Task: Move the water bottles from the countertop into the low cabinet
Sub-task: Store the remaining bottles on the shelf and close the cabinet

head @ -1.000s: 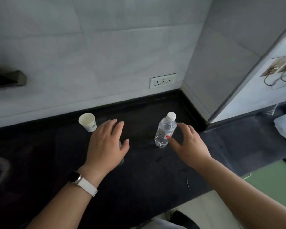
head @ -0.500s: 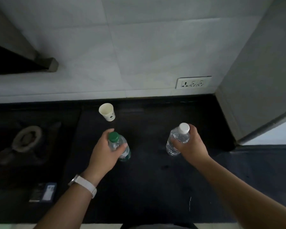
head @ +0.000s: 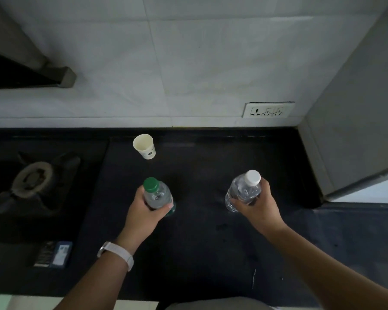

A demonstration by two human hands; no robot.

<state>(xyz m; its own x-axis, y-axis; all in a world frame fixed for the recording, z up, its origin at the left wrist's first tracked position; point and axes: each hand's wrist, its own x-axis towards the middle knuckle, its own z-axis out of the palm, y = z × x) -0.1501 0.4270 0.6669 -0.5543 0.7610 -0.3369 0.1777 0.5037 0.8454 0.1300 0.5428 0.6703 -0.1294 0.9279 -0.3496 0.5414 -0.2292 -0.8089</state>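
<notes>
My left hand (head: 145,214) is wrapped around a clear water bottle with a green cap (head: 155,193), which stands upright on the black countertop (head: 199,247). My right hand (head: 259,204) grips a second clear bottle with a white cap (head: 244,189), tilted slightly to the right, its base near the counter surface. Whether either bottle is lifted off the counter cannot be told. The low cabinet is out of view.
A white paper cup (head: 145,146) stands behind the green-capped bottle near the tiled wall. A gas burner (head: 33,179) is sunk in the counter at left, with a small box (head: 54,253) in front of it. A wall socket (head: 268,110) and a grey side panel (head: 354,108) are at right.
Both hands went from hovering open beside the bottles to closing on them. The view has tilted down and shifted left, and the two bottles now appear closer to me.
</notes>
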